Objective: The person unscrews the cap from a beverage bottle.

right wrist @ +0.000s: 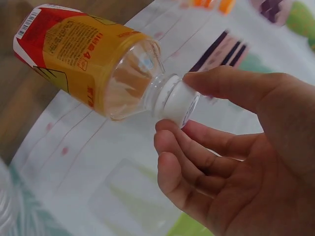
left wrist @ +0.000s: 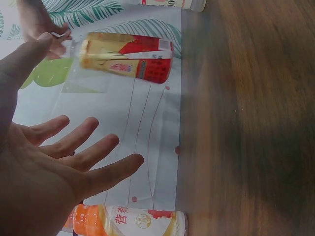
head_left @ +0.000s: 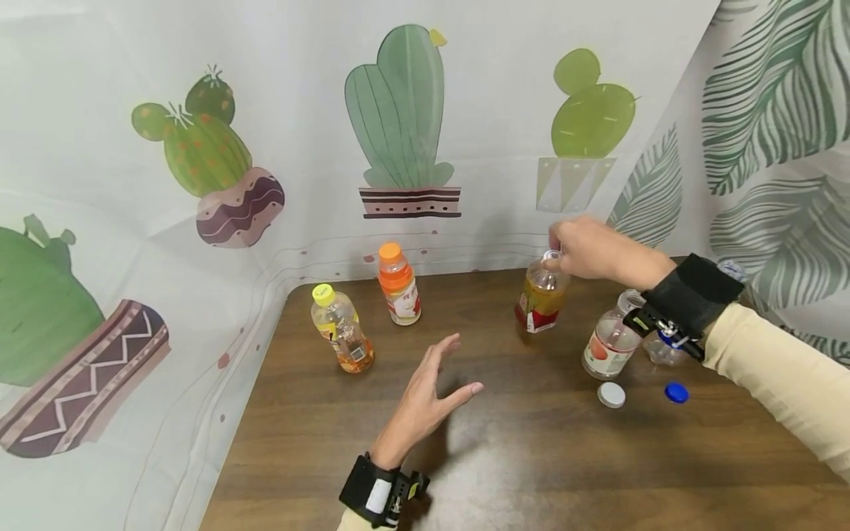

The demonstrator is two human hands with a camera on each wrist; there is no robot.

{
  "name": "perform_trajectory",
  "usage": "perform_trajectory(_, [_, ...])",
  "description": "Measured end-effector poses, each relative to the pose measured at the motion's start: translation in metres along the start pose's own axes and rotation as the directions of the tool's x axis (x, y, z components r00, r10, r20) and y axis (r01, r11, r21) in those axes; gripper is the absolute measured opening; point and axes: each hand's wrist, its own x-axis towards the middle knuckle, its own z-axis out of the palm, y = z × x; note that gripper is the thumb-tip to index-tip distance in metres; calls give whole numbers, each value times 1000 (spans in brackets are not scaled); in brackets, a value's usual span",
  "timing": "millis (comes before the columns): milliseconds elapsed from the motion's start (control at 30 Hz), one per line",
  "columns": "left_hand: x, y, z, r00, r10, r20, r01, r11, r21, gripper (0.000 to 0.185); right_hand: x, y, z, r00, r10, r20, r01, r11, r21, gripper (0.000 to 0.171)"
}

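While right hand (head_left: 584,247) pinches bottle cap (right wrist: 178,101), left hand (head_left: 425,402) spread.

Surface (head_left: 531,457): carries every bottle and cap; a printed backdrop stands behind it at 12 o'clock.
Far row: yellow-capped bottle (head_left: 341,328) at 10 o'clock, orange-capped bottle (head_left: 399,285) at 11 o'clock, tea bottle (head_left: 541,295) at 1 o'clock.
Right cluster: uncapped bottle (head_left: 611,338) at 2 o'clock, two loose caps (head_left: 612,394) just before it.
Right hand (head_left: 587,247): its grip on the tea bottle's cap (right wrist: 175,101).
Left hand (head_left: 425,398): above the middle, between the rows.
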Motion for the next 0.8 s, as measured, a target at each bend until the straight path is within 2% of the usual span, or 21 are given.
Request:
perform_trajectory(200, [-1, 1, 0, 1000, 11, 1, -11, 1000, -2, 85, -18, -38, -6, 997, -82, -14, 82, 997, 1, 22])
perform_trajectory(367, [-2, 3, 3, 1000, -2, 0, 2, 1000, 9, 91, -28, -61, -7, 989, -150, -19, 150, 989, 14, 18])
perform_trajectory(600, [0, 5, 14, 1000, 18, -10, -17, 1000, 17, 100, -43, -77, -2, 985, -172, -35, 173, 984, 44, 15])
perform_trajectory(800, [-2, 5, 20, 1000, 5, 1, -5, 1000, 8, 102, -50, -89, 6, 983, -179, -44, 181, 983, 36, 20])
